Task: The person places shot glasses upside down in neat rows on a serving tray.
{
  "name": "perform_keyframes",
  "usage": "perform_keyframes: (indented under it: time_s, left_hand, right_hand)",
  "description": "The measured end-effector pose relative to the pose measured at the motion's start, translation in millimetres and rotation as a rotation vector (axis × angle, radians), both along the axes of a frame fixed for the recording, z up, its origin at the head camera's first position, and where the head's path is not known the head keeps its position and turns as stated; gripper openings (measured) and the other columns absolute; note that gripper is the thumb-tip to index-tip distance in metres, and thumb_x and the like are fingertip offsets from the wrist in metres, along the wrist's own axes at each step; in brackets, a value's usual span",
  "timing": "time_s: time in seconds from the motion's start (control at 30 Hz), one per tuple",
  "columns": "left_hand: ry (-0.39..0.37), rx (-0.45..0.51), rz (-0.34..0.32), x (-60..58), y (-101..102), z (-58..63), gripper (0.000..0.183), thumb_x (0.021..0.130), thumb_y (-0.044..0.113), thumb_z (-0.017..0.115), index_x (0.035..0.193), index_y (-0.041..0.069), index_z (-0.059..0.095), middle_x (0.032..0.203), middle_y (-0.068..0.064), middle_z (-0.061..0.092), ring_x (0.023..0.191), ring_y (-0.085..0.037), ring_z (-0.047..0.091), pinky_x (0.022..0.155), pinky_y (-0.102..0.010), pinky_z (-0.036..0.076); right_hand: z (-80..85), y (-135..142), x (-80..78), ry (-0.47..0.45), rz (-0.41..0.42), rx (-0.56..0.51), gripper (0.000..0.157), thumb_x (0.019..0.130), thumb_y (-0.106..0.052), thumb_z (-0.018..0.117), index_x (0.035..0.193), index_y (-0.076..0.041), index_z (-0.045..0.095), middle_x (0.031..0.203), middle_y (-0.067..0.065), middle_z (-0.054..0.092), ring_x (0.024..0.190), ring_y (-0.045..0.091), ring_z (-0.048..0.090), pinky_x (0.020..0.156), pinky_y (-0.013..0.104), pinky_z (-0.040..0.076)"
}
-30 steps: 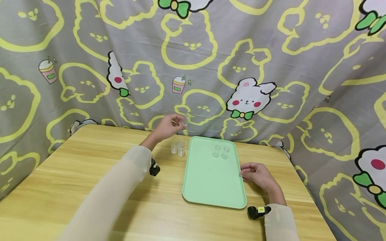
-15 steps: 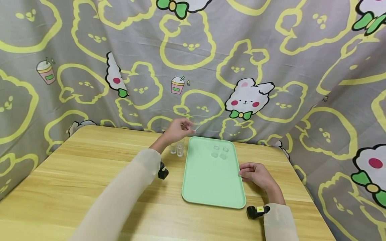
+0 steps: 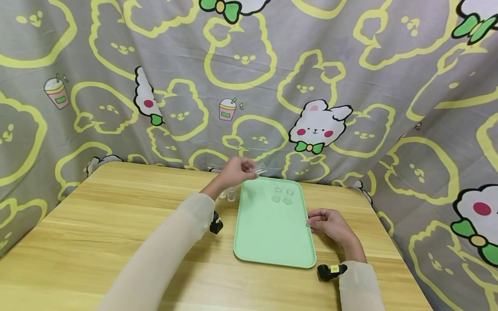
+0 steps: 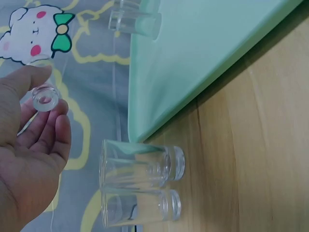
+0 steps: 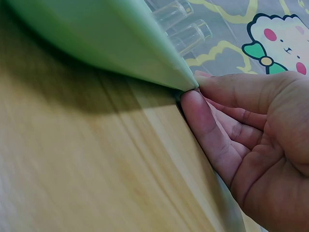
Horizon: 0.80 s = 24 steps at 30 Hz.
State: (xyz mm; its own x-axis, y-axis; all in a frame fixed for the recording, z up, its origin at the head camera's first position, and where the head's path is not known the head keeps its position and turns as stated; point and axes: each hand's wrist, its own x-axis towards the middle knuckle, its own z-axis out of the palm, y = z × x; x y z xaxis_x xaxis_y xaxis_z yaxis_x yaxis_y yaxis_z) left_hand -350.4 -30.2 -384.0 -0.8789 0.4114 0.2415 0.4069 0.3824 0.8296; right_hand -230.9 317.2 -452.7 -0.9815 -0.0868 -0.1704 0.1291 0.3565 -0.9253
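Observation:
Near the far left corner of the pale green tray (image 3: 272, 233), my left hand (image 3: 238, 170) pinches a clear shot glass (image 3: 261, 168) between thumb and fingers. The glass is tipped over sideways above the tray's far edge; in the left wrist view its thick base (image 4: 46, 98) faces the camera. My right hand (image 3: 330, 224) pinches the tray's right rim, thumb on top and a finger beneath, as the right wrist view shows. Toward the back of the tray, two shot glasses (image 3: 287, 199) stand upside down side by side.
Left of the tray, upright shot glasses (image 4: 142, 166) stand on the wooden table (image 3: 128, 207), partly behind my left forearm in the head view. A grey patterned curtain (image 3: 175, 65) hangs right behind the table's back edge.
My left hand has carried the shot glass rightward and slightly down, from above the standing glasses to the tray's far left corner, tilting it over. My right hand stays on the rim.

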Motion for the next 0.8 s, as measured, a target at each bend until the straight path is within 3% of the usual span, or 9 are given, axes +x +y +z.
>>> perform_keyframes:
  time_s: [0.37,0.6,0.8]
  left_hand:
    - [-0.02,-0.037,0.039,6.3,16,-2.7,0.028,0.085,0.018,0.086,0.103,0.007,0.068,0.098,-0.005,0.067,0.091,-0.02,0.063,0.081,-0.034,0.054]
    - [-0.013,-0.066,0.018,7.3,26,-9.0,0.028,0.087,0.014,0.084,0.11,0.003,0.072,0.092,-0.003,0.067,0.086,-0.017,0.062,0.078,-0.031,0.054]
    - [0.026,-0.104,0.001,8.9,31,-13.9,0.026,0.089,0.013,0.082,0.115,0.01,0.077,0.095,-0.004,0.07,0.083,-0.018,0.06,0.074,-0.032,0.051]
  right_hand:
    - [2.4,-1,0.6,0.0,0.004,0.006,0.03,0.096,-0.001,0.068,0.122,0.013,0.062,0.099,0.012,0.069,0.088,0.018,0.07,0.078,0.032,0.061]
    - [0.8,0,-0.4,-0.005,0.011,0.004,0.031,0.096,-0.002,0.069,0.123,0.013,0.062,0.099,0.012,0.07,0.089,0.018,0.07,0.079,0.032,0.061]
    - [0.9,0,-0.8,-0.006,0.01,-0.01,0.032,0.096,-0.001,0.07,0.123,0.013,0.061,0.098,0.012,0.07,0.088,0.017,0.069,0.078,0.031,0.061]
